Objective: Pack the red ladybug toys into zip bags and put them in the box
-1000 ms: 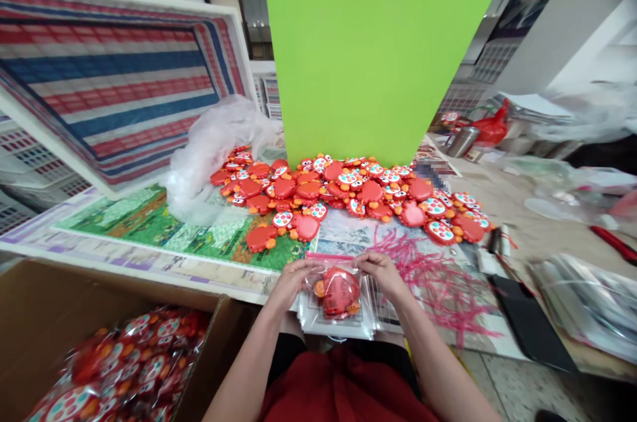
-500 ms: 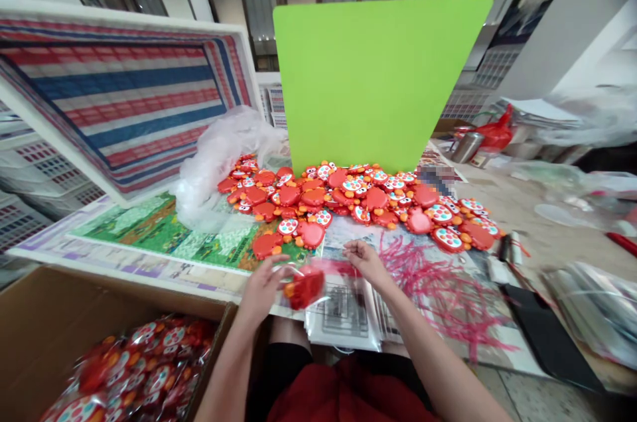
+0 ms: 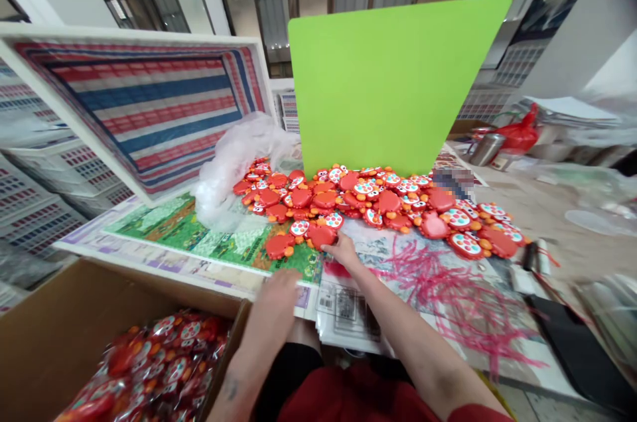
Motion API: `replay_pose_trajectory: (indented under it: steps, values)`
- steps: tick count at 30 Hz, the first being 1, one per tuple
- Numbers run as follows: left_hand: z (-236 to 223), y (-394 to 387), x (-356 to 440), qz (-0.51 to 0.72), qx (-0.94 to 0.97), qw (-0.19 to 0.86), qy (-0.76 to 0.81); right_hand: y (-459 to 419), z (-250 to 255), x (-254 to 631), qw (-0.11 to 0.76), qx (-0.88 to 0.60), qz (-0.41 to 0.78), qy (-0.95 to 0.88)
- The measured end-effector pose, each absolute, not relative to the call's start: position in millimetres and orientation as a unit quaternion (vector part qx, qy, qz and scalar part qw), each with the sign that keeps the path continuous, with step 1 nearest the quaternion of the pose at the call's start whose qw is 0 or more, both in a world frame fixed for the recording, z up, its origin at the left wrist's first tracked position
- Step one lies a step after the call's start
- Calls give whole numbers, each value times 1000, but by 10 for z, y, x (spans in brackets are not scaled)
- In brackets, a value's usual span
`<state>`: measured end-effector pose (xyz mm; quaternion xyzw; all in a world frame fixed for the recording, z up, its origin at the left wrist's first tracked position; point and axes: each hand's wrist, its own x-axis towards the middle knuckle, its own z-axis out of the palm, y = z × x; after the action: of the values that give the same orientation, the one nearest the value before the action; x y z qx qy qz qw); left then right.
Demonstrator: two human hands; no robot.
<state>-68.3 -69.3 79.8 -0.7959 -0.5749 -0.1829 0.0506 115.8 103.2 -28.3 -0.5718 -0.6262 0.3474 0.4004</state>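
Observation:
My right hand reaches to the near edge of the pile, its fingers on the rim of a red crab-shaped toy. Another red toy lies just left of it. My left hand, smeared by motion, is over the table's front edge near the cardboard box; its fingers cannot be made out. Below my right wrist lies a stack of clear printed plastic bags. Pink plastic strips spread to the right of the bags. Bagged red toys fill the lower part of the box.
The open cardboard box stands at front left. A green board rises behind the toy pile. A tilted crate with striped lining leans at left beside crumpled clear plastic. A black flat object lies at right.
My left hand no longer shows the bagged red toy and has moved slightly right and down. My right hand has gone from the bags to a toy at the pile's edge. The view has shifted left.

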Motion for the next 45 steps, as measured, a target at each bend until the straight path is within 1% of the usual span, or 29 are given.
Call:
replay_pose_trajectory:
  steps: [2,4,6,8,11,15,17,20,24,27,31,35,37,39,41,43,45]
  values:
    - [558,-562,-319,-119,-841,-48,-526,999,-263,1243,440,-533,397,-604]
    - [364,-500,-41,-68,-860,-116,-493,944,-212,1392,481,-517,426,-565]
    - [204,-493,134,-20,-864,-159,-477,862,-145,1586,511,-512,461,-514]
    - [69,-523,233,15,-859,-179,-479,752,-81,1793,530,-504,505,-459]
    - [-57,-604,321,4,-859,-177,-480,555,-23,2060,556,-490,526,-417]
    - [-5,-641,389,-49,-867,-166,-467,321,24,2290,568,-486,485,-454]
    - [69,-565,399,-73,-866,-165,-467,243,66,2369,553,-483,470,-491]
    - [130,-351,413,-92,-838,-157,-514,181,147,2458,521,-488,456,-531]
    - [82,-108,491,-67,-806,-120,-575,169,226,2512,519,-501,446,-530]
    - [16,-56,556,-63,-811,-74,-577,182,240,2514,521,-513,432,-528]
    - [-76,-69,557,-98,-831,-29,-547,200,226,2513,512,-525,417,-537]
    - [-202,-100,510,-176,-816,-54,-547,189,236,2545,489,-517,424,-560]
    - [-248,-117,500,-218,-790,-68,-568,181,243,2557,461,-492,451,-585]
    - [-260,-134,502,-228,-786,-69,-570,190,226,2540,449,-467,479,-592]
    - [-242,-150,507,-209,-811,-64,-543,227,170,2480,478,-465,481,-568]
    - [-216,-164,506,-188,-839,-61,-507,286,80,2387,519,-478,457,-542]
    - [-205,-171,498,-186,-853,-53,-484,346,-20,2286,527,-486,433,-546]
